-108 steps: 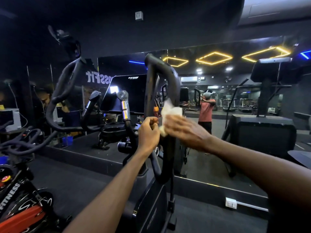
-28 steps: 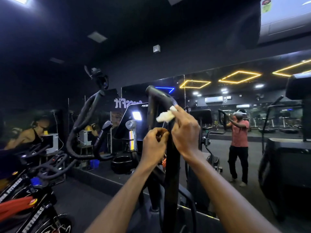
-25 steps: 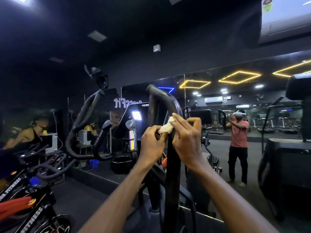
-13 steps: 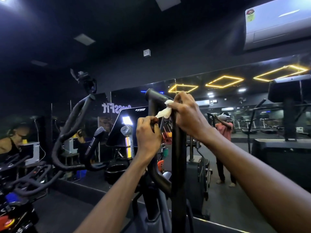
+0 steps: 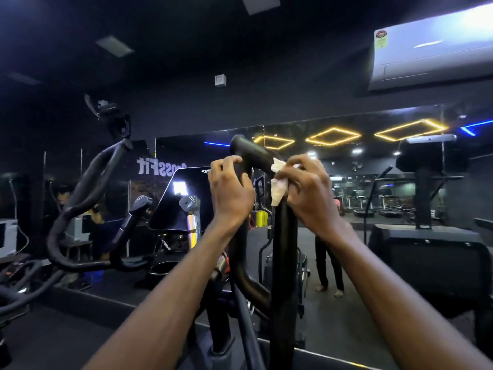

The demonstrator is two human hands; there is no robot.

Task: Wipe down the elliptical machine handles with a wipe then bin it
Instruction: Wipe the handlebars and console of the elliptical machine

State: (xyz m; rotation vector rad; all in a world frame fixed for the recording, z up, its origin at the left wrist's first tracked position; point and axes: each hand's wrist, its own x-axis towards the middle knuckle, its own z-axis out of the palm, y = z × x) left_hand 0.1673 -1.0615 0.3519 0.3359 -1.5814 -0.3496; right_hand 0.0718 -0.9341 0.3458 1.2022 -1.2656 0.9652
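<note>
The elliptical's black right handle [image 5: 283, 263] rises in front of me and bends over at the top into a short bar [image 5: 250, 152]. My right hand [image 5: 309, 193] grips a crumpled white wipe [image 5: 278, 182] against the upper part of this handle, just below the bend. My left hand [image 5: 230, 192] curls round the handle's inner branch beside it, fingers hooked over the bar. The other long handle [image 5: 80, 188] arcs up at the left, untouched. The console screen [image 5: 184, 193] sits between the handles. No bin is in view.
A wall mirror [image 5: 373, 182] right behind the machine reflects the gym and a person. A spin bike's handlebars [image 5: 18, 279] are at the lower left. Another black machine [image 5: 432, 249] stands at the right. An air conditioner [image 5: 432, 46] hangs high at the right.
My right hand with the wipe has slid from the top bend a little down the handle's upright. My left hand has moved up and hooked its fingers over the bar.
</note>
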